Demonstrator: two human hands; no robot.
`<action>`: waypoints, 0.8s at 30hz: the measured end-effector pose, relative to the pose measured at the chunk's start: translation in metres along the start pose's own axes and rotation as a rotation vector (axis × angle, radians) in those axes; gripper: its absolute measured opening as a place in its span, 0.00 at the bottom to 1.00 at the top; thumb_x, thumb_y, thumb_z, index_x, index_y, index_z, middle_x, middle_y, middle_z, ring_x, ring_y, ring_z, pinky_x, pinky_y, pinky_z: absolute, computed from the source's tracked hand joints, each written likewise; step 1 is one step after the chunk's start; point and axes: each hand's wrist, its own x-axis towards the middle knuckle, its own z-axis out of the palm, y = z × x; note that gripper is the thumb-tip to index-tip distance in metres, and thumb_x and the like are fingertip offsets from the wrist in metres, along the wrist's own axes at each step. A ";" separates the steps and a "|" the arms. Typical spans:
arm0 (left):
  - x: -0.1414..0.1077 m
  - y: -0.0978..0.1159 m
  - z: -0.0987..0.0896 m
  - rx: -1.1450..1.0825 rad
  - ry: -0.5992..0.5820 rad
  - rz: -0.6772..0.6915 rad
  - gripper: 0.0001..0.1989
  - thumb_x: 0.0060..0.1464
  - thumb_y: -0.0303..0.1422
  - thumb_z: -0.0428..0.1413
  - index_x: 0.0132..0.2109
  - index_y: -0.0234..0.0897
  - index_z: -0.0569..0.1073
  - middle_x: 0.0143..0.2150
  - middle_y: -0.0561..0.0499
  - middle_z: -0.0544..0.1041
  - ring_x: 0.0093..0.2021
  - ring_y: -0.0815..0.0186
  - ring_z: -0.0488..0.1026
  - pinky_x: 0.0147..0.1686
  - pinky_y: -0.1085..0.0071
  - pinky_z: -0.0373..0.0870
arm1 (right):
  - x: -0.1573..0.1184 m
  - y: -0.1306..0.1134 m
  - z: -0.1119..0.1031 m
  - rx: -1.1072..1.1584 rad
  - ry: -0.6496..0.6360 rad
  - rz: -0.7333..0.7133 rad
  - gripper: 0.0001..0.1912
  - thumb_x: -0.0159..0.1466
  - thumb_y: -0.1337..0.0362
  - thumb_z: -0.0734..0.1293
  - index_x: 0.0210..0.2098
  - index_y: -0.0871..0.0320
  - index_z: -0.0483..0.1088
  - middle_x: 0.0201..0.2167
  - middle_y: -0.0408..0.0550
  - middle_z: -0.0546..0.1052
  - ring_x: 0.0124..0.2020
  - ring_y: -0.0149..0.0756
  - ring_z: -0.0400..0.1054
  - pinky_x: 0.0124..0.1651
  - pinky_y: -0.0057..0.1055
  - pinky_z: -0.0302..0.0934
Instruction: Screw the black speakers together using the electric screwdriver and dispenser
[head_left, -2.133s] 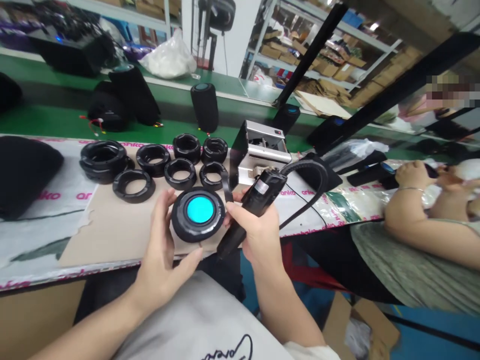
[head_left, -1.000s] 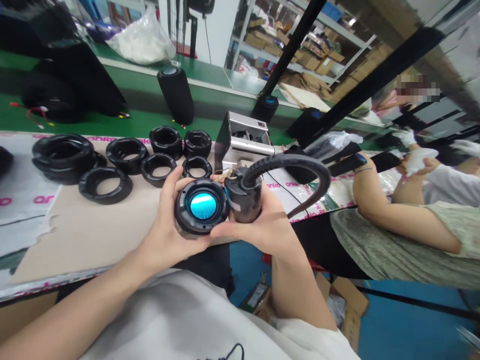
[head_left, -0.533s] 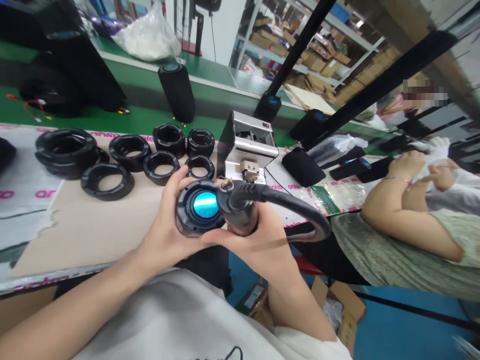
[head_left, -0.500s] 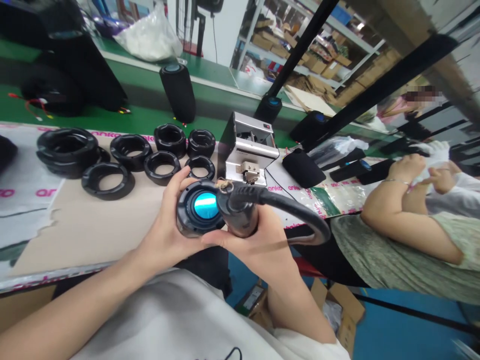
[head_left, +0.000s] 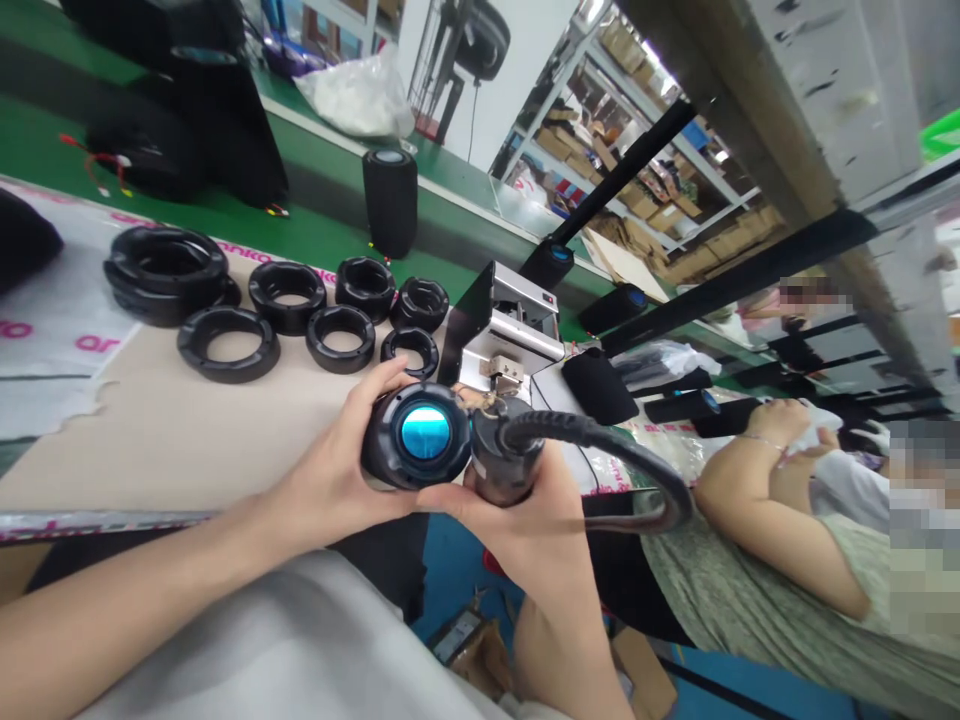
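Observation:
My left hand [head_left: 337,470] is wrapped round a black cylindrical speaker [head_left: 425,432], its shiny blue disc and dark wavy rim facing up toward me. Close beside the rim, my right hand [head_left: 536,515] grips an upright corded electric screwdriver [head_left: 504,460]; a thick black cable curves from its top to the right. The screwdriver's tip is hidden below its body. My right thumb reaches across to the speaker's lower edge. Just beyond the speaker lies a black ring [head_left: 410,352], and behind the screwdriver stands a silver-and-black screw feeder [head_left: 517,325].
Several more black rings [head_left: 229,345] lie on a beige board [head_left: 225,440]. Black speakers [head_left: 390,205] stand or lie along the green bench [head_left: 322,215]. To the right, a co-worker's bent arm [head_left: 765,520] rests near the table edge. A plastic bag [head_left: 364,95] sits at the back.
My view has tilted and shifted, so the bench sits differently in the picture. The screwdriver, which overlapped the speaker's right rim, now shows beside it. Both hands keep their holds.

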 end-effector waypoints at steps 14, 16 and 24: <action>0.002 0.007 -0.008 0.042 -0.041 -0.024 0.59 0.50 0.40 0.77 0.79 0.62 0.52 0.75 0.42 0.69 0.73 0.40 0.71 0.71 0.41 0.73 | 0.002 0.002 -0.007 -0.042 -0.074 0.042 0.41 0.52 0.59 0.88 0.63 0.43 0.76 0.47 0.48 0.82 0.54 0.54 0.79 0.61 0.54 0.78; 0.005 0.011 -0.012 0.036 -0.065 -0.020 0.60 0.48 0.42 0.78 0.79 0.63 0.53 0.75 0.42 0.69 0.73 0.40 0.72 0.70 0.42 0.75 | 0.003 0.000 -0.005 -0.069 -0.063 0.059 0.40 0.51 0.57 0.88 0.61 0.44 0.77 0.48 0.48 0.82 0.54 0.54 0.79 0.61 0.55 0.79; 0.029 0.020 -0.018 0.108 -0.098 0.019 0.55 0.38 0.53 0.80 0.71 0.49 0.69 0.73 0.40 0.72 0.72 0.37 0.72 0.72 0.40 0.72 | 0.006 0.010 -0.007 0.131 -0.054 0.086 0.36 0.51 0.62 0.88 0.56 0.48 0.77 0.41 0.43 0.83 0.38 0.38 0.78 0.42 0.34 0.77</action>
